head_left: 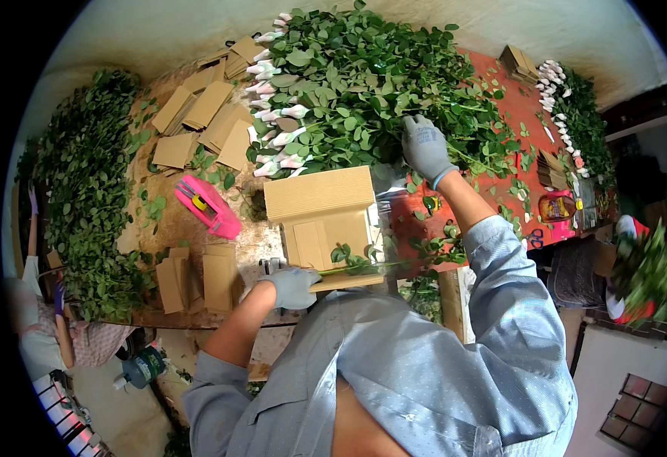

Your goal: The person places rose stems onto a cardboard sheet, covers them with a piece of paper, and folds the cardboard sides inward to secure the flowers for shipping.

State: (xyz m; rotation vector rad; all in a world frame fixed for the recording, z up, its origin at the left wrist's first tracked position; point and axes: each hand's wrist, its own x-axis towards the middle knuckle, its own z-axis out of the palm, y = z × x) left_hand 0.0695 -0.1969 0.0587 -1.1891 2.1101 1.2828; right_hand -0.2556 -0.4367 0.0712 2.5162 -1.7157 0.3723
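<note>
A green stem (364, 265) is gripped by the gloved left hand (292, 288) just in front of the cardboard box (322, 206). The gloved right hand (425, 148) is laid on the big heap of leafy stems (364, 84) behind the box. A pink tape dispenser (208, 206) is seen left of the box on the surface (257, 240), with cardboard sheets (204, 118) scattered behind it. Stripped leaves (82, 198) are piled far left of the box.
</note>
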